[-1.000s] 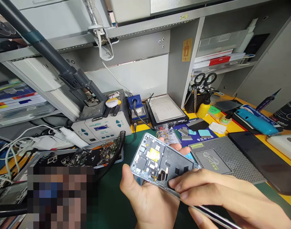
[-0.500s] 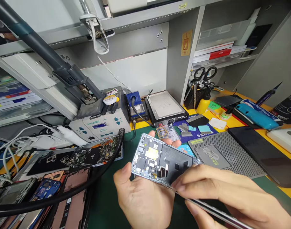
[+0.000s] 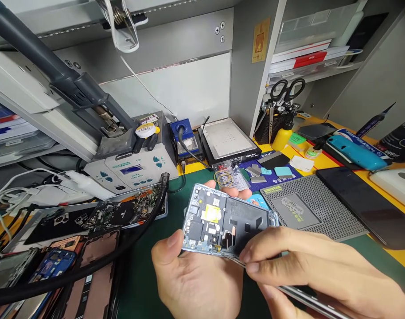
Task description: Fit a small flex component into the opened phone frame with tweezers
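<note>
My left hand (image 3: 196,279) holds an opened phone (image 3: 245,215) from below, its thumb at the left edge and fingertips showing behind the far edge. The phone's inside faces up, with a yellow label and small parts on the left and a dark battery bay on the right. My right hand (image 3: 309,266) is closed around a slim, silver, tweezers-like tool (image 3: 313,297). Its narrow tip meets the phone's near edge. The right fingertips touch or nearly touch that edge; they cover part of the bay. Much of the tool is hidden in the hand.
A black hose (image 3: 149,221) curves across the left, over phone parts (image 3: 59,261). Behind stand a rework station (image 3: 132,170), a soldering iron stand (image 3: 187,139) and a hot plate (image 3: 231,139). To the right lie a perforated metal plate (image 3: 335,212) and a dark phone (image 3: 365,204).
The head view has shifted slightly, so the bench items sit higher and mostly further left. Both hands keep their grips, and the phone is tilted a little more towards the camera.
</note>
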A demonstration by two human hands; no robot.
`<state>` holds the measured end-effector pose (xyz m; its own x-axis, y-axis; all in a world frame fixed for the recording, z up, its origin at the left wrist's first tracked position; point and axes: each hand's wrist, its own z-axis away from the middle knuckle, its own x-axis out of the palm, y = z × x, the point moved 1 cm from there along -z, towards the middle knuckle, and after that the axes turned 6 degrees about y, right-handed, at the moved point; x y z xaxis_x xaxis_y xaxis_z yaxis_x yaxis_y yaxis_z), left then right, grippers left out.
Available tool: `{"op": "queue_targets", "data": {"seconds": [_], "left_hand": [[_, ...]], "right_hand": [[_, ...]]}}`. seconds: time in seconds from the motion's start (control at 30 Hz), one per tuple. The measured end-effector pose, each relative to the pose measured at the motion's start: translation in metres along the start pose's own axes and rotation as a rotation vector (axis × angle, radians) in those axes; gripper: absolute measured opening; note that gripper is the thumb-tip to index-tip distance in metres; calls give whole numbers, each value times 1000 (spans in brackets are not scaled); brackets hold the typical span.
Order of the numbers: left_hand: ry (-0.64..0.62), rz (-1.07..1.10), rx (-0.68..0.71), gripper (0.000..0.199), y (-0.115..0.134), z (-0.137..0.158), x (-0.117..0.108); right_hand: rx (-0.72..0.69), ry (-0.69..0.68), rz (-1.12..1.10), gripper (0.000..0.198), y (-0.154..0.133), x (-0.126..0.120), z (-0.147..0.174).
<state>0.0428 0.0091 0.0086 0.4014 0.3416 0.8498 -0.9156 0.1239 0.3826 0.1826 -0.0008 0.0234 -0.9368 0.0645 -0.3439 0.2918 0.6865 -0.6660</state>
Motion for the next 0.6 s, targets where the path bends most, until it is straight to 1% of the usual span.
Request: {"op": "queue_targets", "data": {"seconds": [0.13,0.23,0.37,0.5,0.6], "left_hand": [[-23,33,-46,67,-1,3,-5],[-35,67,-23,67,-1,7,-5],[-22,81,-24,65,0,9,-1],[-31,93,-30,63,0,8,0],[-33,102,-27,64,-1,7,-4]], "right_hand": [[-2,-15,-22,27,3,0,4],[26,-23,5,28,1,-2,6],[-7,-33,2,28,-2,-5,5],[27,-39,2,29,-1,-4,0],[-23,-53,-20,30,-3,-4,-3]]}}
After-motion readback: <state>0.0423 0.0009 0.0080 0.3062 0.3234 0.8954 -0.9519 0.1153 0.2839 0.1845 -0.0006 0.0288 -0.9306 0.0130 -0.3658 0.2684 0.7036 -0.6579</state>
